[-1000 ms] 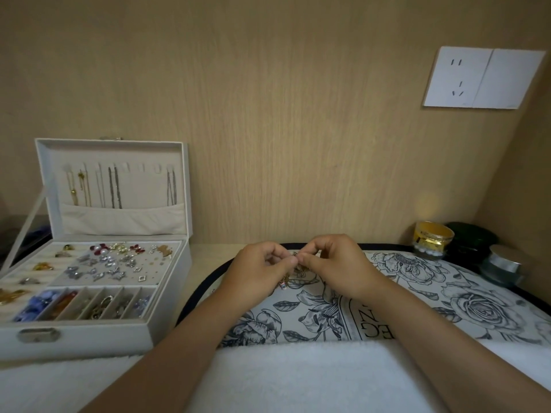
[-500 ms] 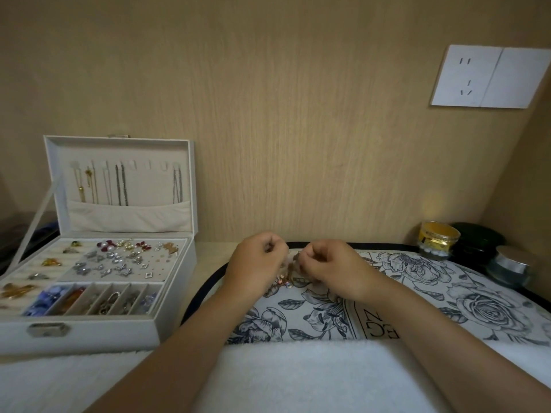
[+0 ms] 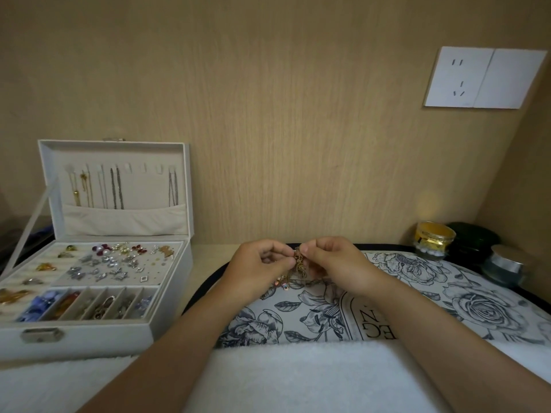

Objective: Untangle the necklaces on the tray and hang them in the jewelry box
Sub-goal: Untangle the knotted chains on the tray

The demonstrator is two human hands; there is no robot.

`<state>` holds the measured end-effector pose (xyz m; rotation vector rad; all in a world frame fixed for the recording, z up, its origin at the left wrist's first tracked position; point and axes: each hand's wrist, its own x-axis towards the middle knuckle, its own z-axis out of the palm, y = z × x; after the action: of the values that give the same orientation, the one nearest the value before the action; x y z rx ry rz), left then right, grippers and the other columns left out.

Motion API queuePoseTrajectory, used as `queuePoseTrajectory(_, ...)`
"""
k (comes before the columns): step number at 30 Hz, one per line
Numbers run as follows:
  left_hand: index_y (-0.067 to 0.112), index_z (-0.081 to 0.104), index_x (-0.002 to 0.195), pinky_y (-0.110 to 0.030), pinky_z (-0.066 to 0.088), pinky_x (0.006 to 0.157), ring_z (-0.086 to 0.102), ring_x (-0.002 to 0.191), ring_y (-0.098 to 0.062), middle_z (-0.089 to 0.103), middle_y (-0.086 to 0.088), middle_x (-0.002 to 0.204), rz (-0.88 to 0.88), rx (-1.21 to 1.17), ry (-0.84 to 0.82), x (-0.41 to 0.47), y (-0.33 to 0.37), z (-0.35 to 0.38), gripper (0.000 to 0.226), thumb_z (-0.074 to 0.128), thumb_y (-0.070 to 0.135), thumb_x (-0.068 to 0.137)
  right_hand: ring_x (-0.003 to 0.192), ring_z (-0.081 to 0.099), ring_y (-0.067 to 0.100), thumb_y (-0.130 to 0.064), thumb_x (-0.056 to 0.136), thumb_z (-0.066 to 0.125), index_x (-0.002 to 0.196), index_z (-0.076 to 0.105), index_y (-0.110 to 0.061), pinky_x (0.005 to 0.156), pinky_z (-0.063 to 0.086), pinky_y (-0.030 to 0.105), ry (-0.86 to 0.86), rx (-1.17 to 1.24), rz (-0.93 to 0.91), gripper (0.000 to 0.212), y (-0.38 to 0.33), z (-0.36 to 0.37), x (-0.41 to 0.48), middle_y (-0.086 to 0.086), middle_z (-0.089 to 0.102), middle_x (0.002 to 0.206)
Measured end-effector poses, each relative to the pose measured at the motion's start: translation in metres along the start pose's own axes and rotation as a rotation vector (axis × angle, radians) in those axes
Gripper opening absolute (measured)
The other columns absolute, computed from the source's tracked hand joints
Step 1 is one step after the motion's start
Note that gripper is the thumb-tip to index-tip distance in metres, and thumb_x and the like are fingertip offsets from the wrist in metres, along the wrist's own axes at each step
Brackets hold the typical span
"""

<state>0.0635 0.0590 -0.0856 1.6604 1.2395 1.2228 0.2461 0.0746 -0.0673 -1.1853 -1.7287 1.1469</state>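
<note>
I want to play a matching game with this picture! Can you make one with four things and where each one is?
Things
1. jewelry box
2. tangled necklaces
3. gold jar
4. wall socket

Places
A. pinched between the left hand and the right hand
B. high on the wall, at the right
C. left of the floral tray, with its lid open
D. behind the tray, towards its right end

Pairs: 1-C, 2-A, 3-D, 4-B
</note>
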Motion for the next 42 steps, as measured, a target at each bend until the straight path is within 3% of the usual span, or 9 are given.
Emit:
queuePoseTrajectory(5, 0.024, 0.075, 0.086, -0.014, 0.047, 0.060, 0.058, 0.061, 0.000, 0.072, 0.006, 0.075, -0.018, 0.019, -0.032, 0.000, 0.000, 0.002, 0.008, 0.077, 0.016, 0.085, 0.068, 0.055, 0.016, -0.025, 0.101, 0.058, 0.087, 0.075, -0.018, 0.069, 0.046, 0.029, -0.053, -0.002, 0.001, 0.023, -0.001, -0.002, -0.001, 0.004, 0.062, 0.074)
queuePoseTrajectory(11, 0.034, 0.070, 0.082, -0.024, 0.050, 0.065, 0.058, 0.068, -0.003, 0.066, 0.016, 0.074, 0.199, 0.336, 0.049, -0.003, 0.003, -0.003, 0.007, 0.071, 0.029, 0.088, 0.056, 0.047, 0.014, -0.023, 0.104, 0.047, 0.071, 0.056, -0.013, 0.059, 0.036, 0.028, -0.098, 0.053, 0.082, 0.036, -0.005, -0.003, -0.002, -0.003, 0.055, 0.060)
queuePoseTrajectory(15, 0.033, 0.064, 0.087, -0.018, 0.041, 0.063, 0.055, 0.075, 0.000, 0.057, 0.019, 0.075, 0.354, 0.580, 0.044, -0.006, 0.008, 0.000, 0.002, 0.064, 0.034, 0.089, 0.060, 0.049, 0.015, -0.034, 0.105, 0.047, 0.080, 0.057, -0.012, 0.062, 0.040, 0.030, -0.106, 0.006, 0.094, 0.034, -0.003, -0.002, -0.001, 0.000, 0.054, 0.066)
queuePoseTrajectory(20, 0.031, 0.062, 0.084, -0.023, 0.047, 0.065, 0.057, 0.078, -0.004, 0.058, 0.019, 0.077, 0.435, 0.536, 0.142, -0.003, 0.007, -0.001, 0.004, 0.061, 0.035, 0.086, 0.063, 0.051, 0.012, -0.037, 0.098, 0.061, 0.084, 0.066, -0.014, 0.062, 0.043, 0.024, -0.160, -0.013, 0.035, 0.027, -0.003, -0.008, -0.002, -0.002, 0.058, 0.071)
queuePoseTrajectory(28, 0.026, 0.063, 0.085, -0.026, 0.051, 0.070, 0.058, 0.077, -0.004, 0.063, 0.012, 0.080, 0.267, 0.354, 0.089, -0.002, 0.001, 0.002, 0.008, 0.062, 0.020, 0.091, 0.050, 0.051, 0.011, -0.018, 0.099, 0.062, 0.088, 0.070, -0.010, 0.049, 0.041, 0.022, 0.138, 0.124, 0.061, 0.016, -0.005, 0.001, -0.002, -0.002, 0.067, 0.072)
queuePoseTrajectory(31, 0.024, 0.058, 0.082, -0.027, 0.048, 0.064, 0.055, 0.067, -0.005, 0.059, 0.010, 0.075, 0.225, 0.289, 0.085, -0.003, 0.003, 0.004, 0.013, 0.059, 0.015, 0.090, 0.053, 0.050, 0.016, -0.020, 0.101, 0.054, 0.083, 0.062, -0.011, 0.049, 0.037, 0.026, 0.085, 0.191, 0.101, 0.021, -0.009, 0.005, -0.003, 0.002, 0.061, 0.074)
queuePoseTrajectory(36, 0.016, 0.056, 0.084, -0.014, 0.033, 0.045, 0.044, 0.044, -0.002, 0.057, 0.008, 0.067, 0.222, 0.202, 0.113, -0.008, 0.011, 0.005, 0.011, 0.059, 0.010, 0.093, 0.056, 0.045, 0.021, -0.026, 0.092, 0.045, 0.070, 0.057, -0.012, 0.052, 0.036, 0.030, -0.117, -0.092, 0.225, 0.029, -0.014, 0.005, -0.009, 0.007, 0.055, 0.060)
queuePoseTrajectory(38, 0.016, 0.057, 0.084, -0.014, 0.037, 0.048, 0.052, 0.051, 0.000, 0.060, 0.011, 0.070, 0.263, 0.253, 0.105, -0.009, 0.012, 0.005, 0.009, 0.061, 0.012, 0.091, 0.052, 0.047, 0.016, -0.023, 0.093, 0.046, 0.070, 0.059, -0.012, 0.051, 0.038, 0.026, -0.102, -0.142, 0.203, 0.029, -0.018, 0.005, -0.011, 0.002, 0.059, 0.058)
queuePoseTrajectory(42, 0.026, 0.059, 0.077, -0.037, 0.054, 0.065, 0.062, 0.077, -0.006, 0.066, 0.013, 0.084, 0.351, 0.438, 0.185, -0.004, 0.003, 0.001, 0.010, 0.068, 0.024, 0.081, 0.047, 0.043, 0.009, -0.021, 0.095, 0.058, 0.069, 0.071, -0.012, 0.045, 0.036, 0.018, 0.112, -0.105, 0.123, 0.030, -0.015, 0.004, -0.007, -0.004, 0.065, 0.062)
